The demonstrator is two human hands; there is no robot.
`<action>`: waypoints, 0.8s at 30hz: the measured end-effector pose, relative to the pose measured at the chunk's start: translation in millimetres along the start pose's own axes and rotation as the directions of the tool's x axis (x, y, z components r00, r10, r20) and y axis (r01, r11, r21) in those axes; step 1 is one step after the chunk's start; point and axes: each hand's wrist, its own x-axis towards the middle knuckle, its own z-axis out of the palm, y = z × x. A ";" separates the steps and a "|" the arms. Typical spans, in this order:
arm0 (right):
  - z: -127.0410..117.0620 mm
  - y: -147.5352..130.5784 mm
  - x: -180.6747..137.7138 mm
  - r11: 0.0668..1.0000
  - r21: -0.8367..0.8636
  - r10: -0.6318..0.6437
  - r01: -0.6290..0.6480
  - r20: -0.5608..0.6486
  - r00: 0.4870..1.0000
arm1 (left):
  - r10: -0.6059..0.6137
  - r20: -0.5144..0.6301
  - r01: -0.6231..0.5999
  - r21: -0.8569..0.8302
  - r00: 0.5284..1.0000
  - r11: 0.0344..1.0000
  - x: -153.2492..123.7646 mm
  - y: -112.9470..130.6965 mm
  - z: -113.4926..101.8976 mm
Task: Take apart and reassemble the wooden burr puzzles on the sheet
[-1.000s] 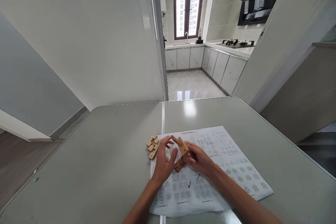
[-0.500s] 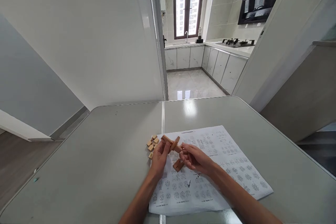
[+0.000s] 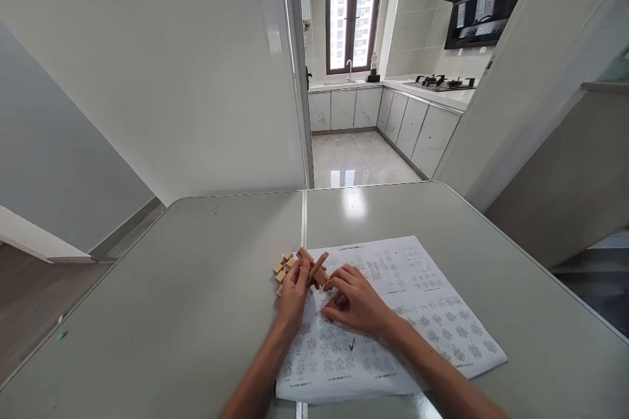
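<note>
The left hand (image 3: 295, 291) pinches crossed wooden pieces (image 3: 320, 264) over the far left part of a printed sheet (image 3: 393, 353). The right hand (image 3: 360, 301) curls just right of them; I cannot tell whether it grips anything. More wooden blocks (image 3: 281, 268) lie left, on the counter (image 3: 196, 301). Adjusting the crossed pieces seems in hand; the next move calls for steady left fingers.

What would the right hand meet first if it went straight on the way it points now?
The right hand would probably meet the wooden pieces held in the left hand; whether it touches them now is unclear.
</note>
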 end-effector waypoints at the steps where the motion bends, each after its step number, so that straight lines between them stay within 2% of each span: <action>1: 0.5 1.0 -0.4 1.000 -0.016 -0.001 0.001 0.019 1.000 | -0.003 0.000 0.003 -0.006 1.000 1.000 0.1 0.5 0.3; 6: -4.1 5.1 -0.4 0.998 -0.059 0.021 -0.018 0.045 0.999 | -0.008 0.007 0.009 -0.035 1.000 0.999 0.3 0.8 0.4; 12: -15.5 9.5 -0.1 0.999 -0.030 0.045 -0.041 0.136 0.990 | -0.012 0.000 0.012 -0.054 1.000 0.998 -0.8 2.2 0.9; 24: -6.5 11.3 -2.7 0.996 -0.059 0.071 -0.061 0.186 0.980 | -0.021 0.007 0.021 -0.041 1.000 0.999 -1.8 3.9 0.0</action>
